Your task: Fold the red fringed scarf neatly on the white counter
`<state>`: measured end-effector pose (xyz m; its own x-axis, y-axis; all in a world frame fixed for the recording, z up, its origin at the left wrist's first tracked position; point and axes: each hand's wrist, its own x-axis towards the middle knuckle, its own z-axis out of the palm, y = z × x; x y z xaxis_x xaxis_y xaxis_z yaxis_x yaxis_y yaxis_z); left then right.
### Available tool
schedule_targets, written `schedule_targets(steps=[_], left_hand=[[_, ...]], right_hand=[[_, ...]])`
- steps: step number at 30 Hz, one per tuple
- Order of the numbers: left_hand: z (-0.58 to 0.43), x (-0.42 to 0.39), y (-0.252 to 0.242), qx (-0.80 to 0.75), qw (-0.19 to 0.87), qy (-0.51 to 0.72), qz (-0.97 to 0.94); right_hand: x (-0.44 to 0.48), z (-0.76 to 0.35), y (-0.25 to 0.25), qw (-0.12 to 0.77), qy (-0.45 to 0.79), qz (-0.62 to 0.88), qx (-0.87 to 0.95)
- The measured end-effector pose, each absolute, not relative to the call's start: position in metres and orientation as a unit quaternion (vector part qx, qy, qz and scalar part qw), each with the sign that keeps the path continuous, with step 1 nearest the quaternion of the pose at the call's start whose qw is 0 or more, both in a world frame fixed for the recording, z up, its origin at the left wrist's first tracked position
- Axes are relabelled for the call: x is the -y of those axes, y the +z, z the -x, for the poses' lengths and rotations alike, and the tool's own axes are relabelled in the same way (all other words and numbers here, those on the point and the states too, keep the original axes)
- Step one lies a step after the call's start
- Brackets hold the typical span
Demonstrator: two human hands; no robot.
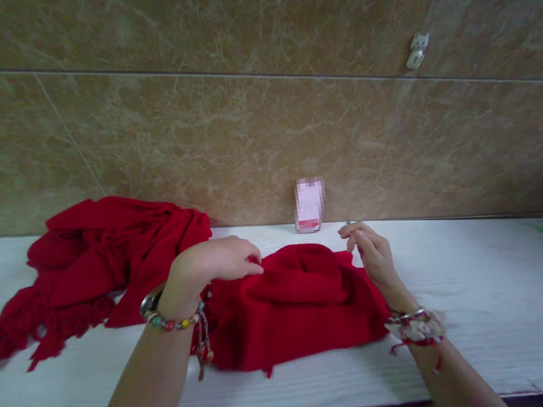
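A red scarf [307, 313] lies loosely folded in front of me, its middle bunched up in soft folds. Over its left end, my left hand [231, 257] curls with thumb and fingers drawn together on the cloth at its upper left; the palm side is hidden. My right hand [374, 256] hovers at the scarf's upper right corner, fingers bent and apart, with nothing visible between them. To the left, a second heap of red cloth [121, 251] with twisted fringe lies crumpled against the wall.
A phone with a blurred pink screen [309, 205] leans on the wall behind the scarf. The white wood-grain table [498, 306] meets a brown marbled tile wall [221, 130]. A small white cat-shaped hook [417, 51] sits on the wall at upper right. The table's front edge runs along the bottom.
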<state>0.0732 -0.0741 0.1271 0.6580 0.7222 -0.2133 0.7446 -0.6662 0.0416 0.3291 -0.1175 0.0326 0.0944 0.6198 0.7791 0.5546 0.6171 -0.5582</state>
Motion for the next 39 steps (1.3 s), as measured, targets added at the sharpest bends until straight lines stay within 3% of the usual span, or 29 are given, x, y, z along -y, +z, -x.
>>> schedule_targets(steps=[6,14,19,27,29,34,39], left_hand=[[-0.089,0.063,0.110,-0.471,0.015,-0.032,-0.881],[-0.116,0.047,0.080,-0.464,0.001,-0.057,-0.884],[-0.115,0.043,0.078,-0.477,-0.008,0.003,-0.879],[-0.103,0.064,0.115,-0.510,-0.106,0.258,-0.814],[-0.097,0.073,0.124,-0.513,-0.100,0.231,-0.820],[-0.082,0.076,0.125,-0.420,0.076,-0.070,-0.902],[-0.091,0.057,0.106,-0.492,-0.023,0.021,-0.870]], right_hand=[[0.111,-0.321,0.026,0.509,0.044,0.495,0.703],[0.096,-0.318,-0.007,0.367,0.016,0.579,0.728],[0.097,-0.319,0.002,0.447,-0.024,0.560,0.697],[0.118,-0.315,0.030,0.625,-0.129,0.504,0.582],[0.122,-0.317,0.034,0.637,-0.096,0.483,0.592],[0.119,-0.320,0.035,0.607,0.010,0.474,0.638],[0.106,-0.322,0.018,0.508,0.012,0.548,0.665]])
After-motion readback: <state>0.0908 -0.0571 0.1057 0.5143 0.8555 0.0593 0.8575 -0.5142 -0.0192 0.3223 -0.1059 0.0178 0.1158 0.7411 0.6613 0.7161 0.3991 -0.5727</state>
